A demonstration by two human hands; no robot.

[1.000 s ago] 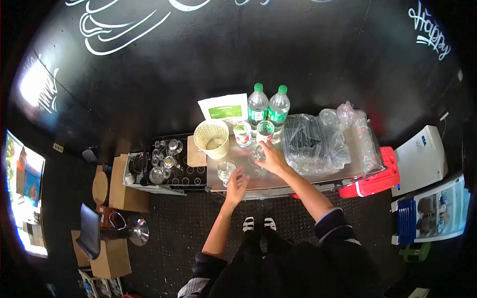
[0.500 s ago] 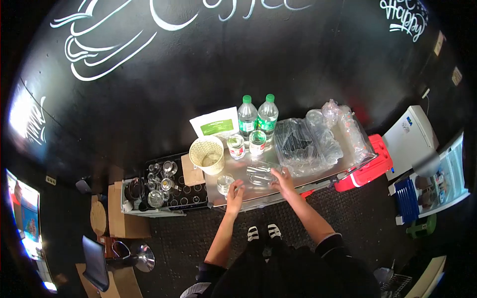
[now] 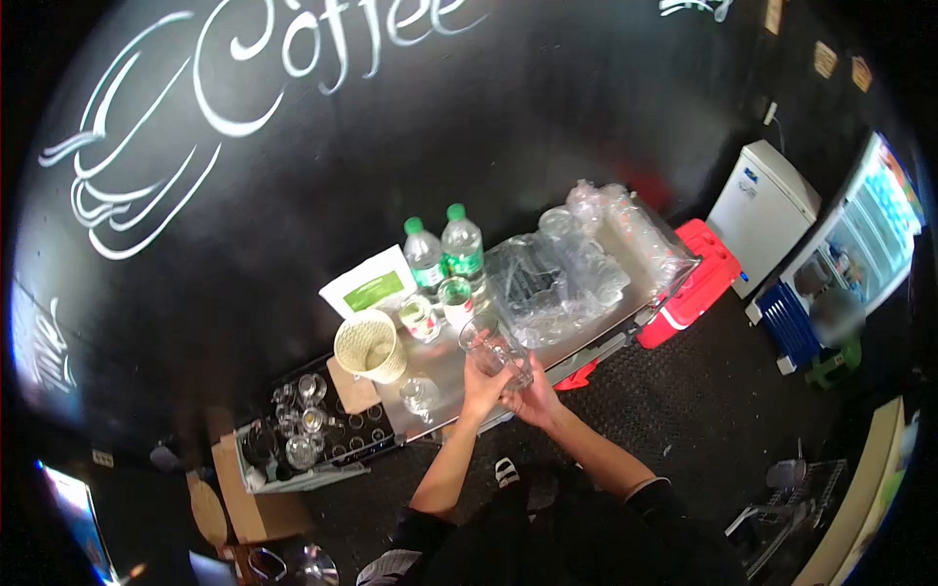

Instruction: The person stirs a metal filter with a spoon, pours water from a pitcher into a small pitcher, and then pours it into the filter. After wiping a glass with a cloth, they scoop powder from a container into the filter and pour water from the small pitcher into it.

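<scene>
A clear drinking glass (image 3: 486,337) is tilted just above the front of the metal table (image 3: 445,363), held between both hands. My left hand (image 3: 485,390) is closed around its near left side. My right hand (image 3: 535,398) grips the lower end, with the fingers partly hidden. To the left of my left hand stands a shorter clear glass (image 3: 420,393). Behind the held glass are two labelled cans (image 3: 418,318), side by side. A woven cream basket (image 3: 389,359) stands left of them.
Two green-capped bottles (image 3: 462,246) and a white pouch (image 3: 357,283) line the wall. Plastic-wrapped goods (image 3: 547,283) cover the table's right part. A crate with glassware (image 3: 305,449) sits left. Beyond the right end are a red cooler (image 3: 705,264) and a white freezer (image 3: 757,210).
The glass, earlier lying on the table by my right hand, is now raised and tilted in both hands. My left hand has moved right to join it. The camera view has turned.
</scene>
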